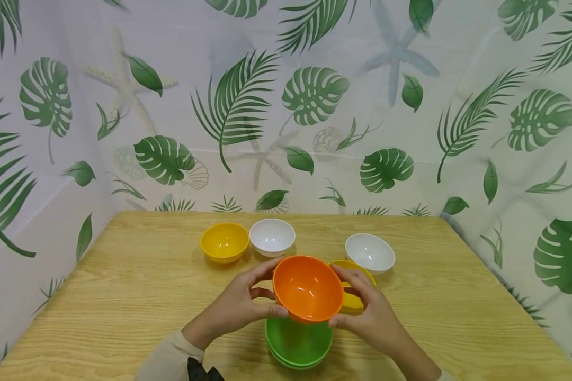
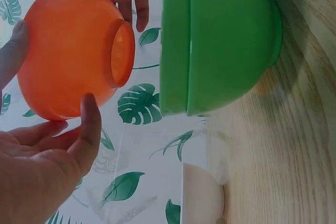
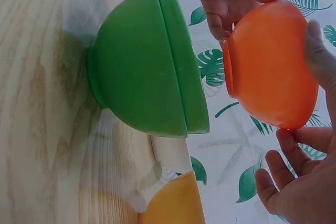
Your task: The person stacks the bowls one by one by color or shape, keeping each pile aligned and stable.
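An orange bowl (image 1: 308,288) is held in the air between my two hands, its opening tilted toward the head camera. My left hand (image 1: 245,299) grips its left side, thumb low and fingers at the far rim. On the opposite side my right hand (image 1: 374,312) pinches the rim with thumb and fingers. Below stand green bowls (image 1: 299,344), one nested in another, upright on the table. Both wrist views show a gap between the orange bowl's foot (image 2: 123,55) and the rim of the green stack (image 3: 144,66).
A yellow bowl (image 1: 224,243) and a white bowl (image 1: 272,238) stand side by side at the back left. Behind my right hand are another yellow bowl (image 1: 352,300), partly hidden, and a tilted white bowl (image 1: 371,253). A leaf-patterned cloth (image 1: 314,174) hangs behind the wooden table (image 1: 138,286).
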Available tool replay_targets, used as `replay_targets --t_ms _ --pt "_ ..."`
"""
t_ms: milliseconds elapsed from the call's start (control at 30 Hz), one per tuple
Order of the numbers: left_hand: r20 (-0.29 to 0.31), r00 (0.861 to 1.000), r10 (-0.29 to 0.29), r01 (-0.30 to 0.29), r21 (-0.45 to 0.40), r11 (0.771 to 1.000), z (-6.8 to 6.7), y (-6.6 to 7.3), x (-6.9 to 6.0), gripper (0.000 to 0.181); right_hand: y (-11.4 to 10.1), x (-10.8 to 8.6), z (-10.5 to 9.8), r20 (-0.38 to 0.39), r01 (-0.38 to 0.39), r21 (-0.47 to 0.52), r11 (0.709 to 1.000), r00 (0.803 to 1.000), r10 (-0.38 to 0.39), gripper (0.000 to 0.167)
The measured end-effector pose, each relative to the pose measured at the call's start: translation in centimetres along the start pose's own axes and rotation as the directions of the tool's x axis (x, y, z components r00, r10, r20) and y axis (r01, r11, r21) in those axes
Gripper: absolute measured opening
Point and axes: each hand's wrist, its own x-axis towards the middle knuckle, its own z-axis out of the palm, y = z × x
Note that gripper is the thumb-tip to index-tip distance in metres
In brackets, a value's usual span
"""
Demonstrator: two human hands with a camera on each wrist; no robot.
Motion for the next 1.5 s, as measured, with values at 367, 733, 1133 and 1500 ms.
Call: replay_targets --t_ms 367,733,1133,1500 --pt "0.032 0.999 -0.039 0.033 0.171 0.985 0.2 -0.5 -1.0 0.09 0.2 -0.9 -0.1 0.098 0.07 -0.116 0.991 0.993 -0.059 0.084" --pt "0.056 0.99 -0.127 0.114 0.186 0.976 0.3 -1.1 -1.8 0.088 0.7 -1.2 0.5 0.147 0.09 -0.096 0.991 0.986 -0.075 0.083" --pt "0.068 0.984 -0.166 0.147 0.223 0.964 1.1 -2.1 -2.1 0.088 1.6 -1.9 0.6 0.213 0.078 -0.082 0.994 0.975 -0.059 0.084" --pt "0.087 0.983 -0.159 0.133 0.249 0.959 1.3 -3.7 -2.9 0.091 2.3 -2.4 1.3 0.239 0.067 -0.092 0.994 0.97 -0.043 0.088"
